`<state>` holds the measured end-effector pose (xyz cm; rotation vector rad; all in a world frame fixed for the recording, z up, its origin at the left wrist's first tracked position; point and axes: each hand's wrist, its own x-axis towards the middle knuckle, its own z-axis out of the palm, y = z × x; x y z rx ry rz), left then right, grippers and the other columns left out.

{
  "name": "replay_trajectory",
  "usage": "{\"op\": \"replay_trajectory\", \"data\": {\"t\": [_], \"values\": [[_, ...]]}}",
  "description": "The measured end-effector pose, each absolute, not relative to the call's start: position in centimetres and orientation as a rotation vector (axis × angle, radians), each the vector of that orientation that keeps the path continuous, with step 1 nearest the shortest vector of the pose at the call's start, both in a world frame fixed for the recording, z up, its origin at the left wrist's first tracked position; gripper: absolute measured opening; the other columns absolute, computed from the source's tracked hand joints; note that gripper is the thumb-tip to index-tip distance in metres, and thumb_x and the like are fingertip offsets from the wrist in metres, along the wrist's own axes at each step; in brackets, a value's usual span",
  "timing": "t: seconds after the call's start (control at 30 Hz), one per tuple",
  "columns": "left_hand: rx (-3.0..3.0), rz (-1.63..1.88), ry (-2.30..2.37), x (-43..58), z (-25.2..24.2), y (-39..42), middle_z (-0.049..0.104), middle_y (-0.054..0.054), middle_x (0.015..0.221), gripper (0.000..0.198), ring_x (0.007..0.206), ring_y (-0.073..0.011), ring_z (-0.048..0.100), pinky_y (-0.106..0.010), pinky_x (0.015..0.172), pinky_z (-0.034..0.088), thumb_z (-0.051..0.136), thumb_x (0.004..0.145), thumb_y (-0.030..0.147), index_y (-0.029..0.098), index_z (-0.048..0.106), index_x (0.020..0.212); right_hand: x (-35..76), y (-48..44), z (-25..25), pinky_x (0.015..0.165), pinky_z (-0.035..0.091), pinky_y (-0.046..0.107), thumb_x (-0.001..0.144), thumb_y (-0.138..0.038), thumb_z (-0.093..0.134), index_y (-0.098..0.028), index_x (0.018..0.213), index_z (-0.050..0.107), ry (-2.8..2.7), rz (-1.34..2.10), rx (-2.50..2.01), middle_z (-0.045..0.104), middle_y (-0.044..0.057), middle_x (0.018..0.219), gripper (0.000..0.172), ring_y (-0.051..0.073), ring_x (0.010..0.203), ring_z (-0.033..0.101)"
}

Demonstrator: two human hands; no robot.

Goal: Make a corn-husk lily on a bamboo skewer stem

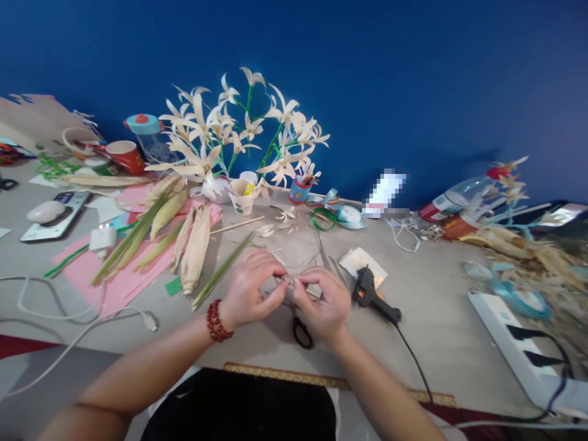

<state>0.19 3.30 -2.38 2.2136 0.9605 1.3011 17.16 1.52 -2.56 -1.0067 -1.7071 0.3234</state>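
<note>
My left hand (252,288), with a red bead bracelet at the wrist, and my right hand (324,300) meet over the table. The fingertips of both pinch a small, thin pale strip (288,279), too small to name exactly. Beneath my right hand, black-handled scissors (303,334) lie partly hidden. A black glue gun (374,297) rests to the right on a pale pad (365,266). Left of my left hand are a long green leaf strip (223,272) and dried corn husks (196,251).
Husk flowers on green stems (250,125) rise at the back behind a paper cup (243,197). Pink paper (117,282) and a white cable (73,358) lie left. Toward the right are a power strip (500,343), a tilted bottle (454,199) and a husk pile (546,257).
</note>
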Motion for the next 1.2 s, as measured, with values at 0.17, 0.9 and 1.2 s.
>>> {"op": "replay_trajectory", "data": {"t": [0.17,0.9,1.2], "values": [[2.184,1.284,1.039,-0.1,-3.0,3.7,0.062,-0.002,0.069,0.014,0.071,-0.0181,0.058,-0.042,0.092,0.046,0.051,0.081,0.013,0.020,0.058,0.071,17.4,1.5,-2.6,0.060,0.049,0.029,0.079,-0.009,0.063,-0.022,0.076,0.060,-1.719,0.280,-0.998,0.064,-0.001,0.065,0.014,0.016,0.060,0.061],[2.526,1.216,1.091,0.0,-2.1,3.3,0.071,-0.001,0.075,0.010,0.074,-0.0194,0.061,-0.047,0.101,0.040,0.056,0.081,0.015,0.022,0.062,0.077,17.0,1.7,-2.1,0.064,0.048,0.029,0.085,-0.015,0.058,-0.021,0.080,0.059,-1.877,0.398,-1.048,0.065,0.002,0.073,0.008,0.016,0.066,0.060],[2.479,1.216,1.119,0.0,-2.3,3.0,0.066,0.000,0.068,0.013,0.069,-0.0170,0.059,-0.045,0.099,0.042,0.055,0.079,0.012,0.022,0.057,0.071,18.4,2.3,-2.3,0.063,0.047,0.029,0.082,-0.012,0.058,-0.022,0.075,0.059,-1.808,0.270,-1.143,0.064,0.000,0.069,0.012,0.016,0.063,0.060]]}}
